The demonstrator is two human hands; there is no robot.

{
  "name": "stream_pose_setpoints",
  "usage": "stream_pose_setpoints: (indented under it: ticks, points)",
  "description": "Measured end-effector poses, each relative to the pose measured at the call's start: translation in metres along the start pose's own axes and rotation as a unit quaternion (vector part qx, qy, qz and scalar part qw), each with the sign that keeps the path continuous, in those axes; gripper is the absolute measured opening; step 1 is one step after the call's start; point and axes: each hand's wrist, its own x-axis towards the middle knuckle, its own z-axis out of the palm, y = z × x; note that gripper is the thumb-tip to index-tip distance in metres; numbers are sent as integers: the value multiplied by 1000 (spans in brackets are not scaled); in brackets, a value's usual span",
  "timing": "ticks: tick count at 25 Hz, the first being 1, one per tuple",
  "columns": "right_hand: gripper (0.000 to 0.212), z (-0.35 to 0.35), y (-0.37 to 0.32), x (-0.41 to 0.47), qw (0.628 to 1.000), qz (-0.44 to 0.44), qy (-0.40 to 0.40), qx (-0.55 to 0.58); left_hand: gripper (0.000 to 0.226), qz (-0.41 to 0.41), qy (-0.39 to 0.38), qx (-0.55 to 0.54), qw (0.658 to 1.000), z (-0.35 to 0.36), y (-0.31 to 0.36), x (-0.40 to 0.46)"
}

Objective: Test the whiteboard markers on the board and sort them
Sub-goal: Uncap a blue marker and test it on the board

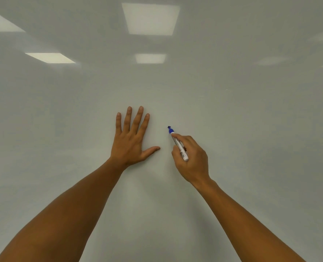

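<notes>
Mid-frame, left hand [131,138] lies flat on the board [251,129], fingers spread; right hand [192,157] grips an uncapped blue marker [177,143].

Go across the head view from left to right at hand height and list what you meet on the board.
Bare whiteboard → left hand, pressed flat with fingers spread → blue marker tip → right hand gripping the uncapped marker → more bare board.
</notes>
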Motion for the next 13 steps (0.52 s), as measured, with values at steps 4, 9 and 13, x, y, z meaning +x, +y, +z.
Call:
stream_pose_setpoints:
  ticks: [4, 9, 13]
  points:
    - [39, -2, 7, -25, 997, 58, 42, 16, 107, -3, 2, 2, 1000, -1, 1, 0]
    - [41, 7, 4, -52, 999, 7, -41, -11, 107, -2, 2, 5, 1000, -1, 1, -1]
    - [42, 0, 16, -72, 999, 40, -4, -18, 106, -5, -4, 14, 1000, -1, 1, -1]
